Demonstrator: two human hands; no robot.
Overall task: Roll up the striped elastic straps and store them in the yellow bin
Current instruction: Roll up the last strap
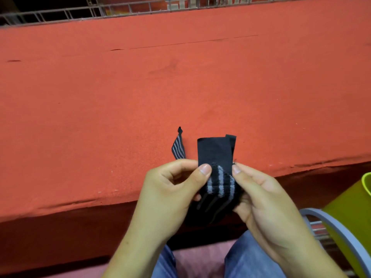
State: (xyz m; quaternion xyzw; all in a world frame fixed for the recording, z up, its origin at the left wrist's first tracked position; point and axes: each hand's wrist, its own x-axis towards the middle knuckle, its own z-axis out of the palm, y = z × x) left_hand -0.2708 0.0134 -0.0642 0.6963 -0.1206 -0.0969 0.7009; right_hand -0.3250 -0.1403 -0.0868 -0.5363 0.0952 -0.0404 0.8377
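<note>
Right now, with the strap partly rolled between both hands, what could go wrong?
1. The roll is pinched between thumbs and fingertips of the left hand and right hand; if either grip slips, the elastic could spring open.
2. The unrolled tail stands up folded and a striped end juts out twisted at the left, so winding may go uneven.
3. The yellow bin sits at the right edge; a loose roll might unwind on the way.

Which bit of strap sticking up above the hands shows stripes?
The narrow pointed bit on the left; the wider flap beside it is plain black.
</note>
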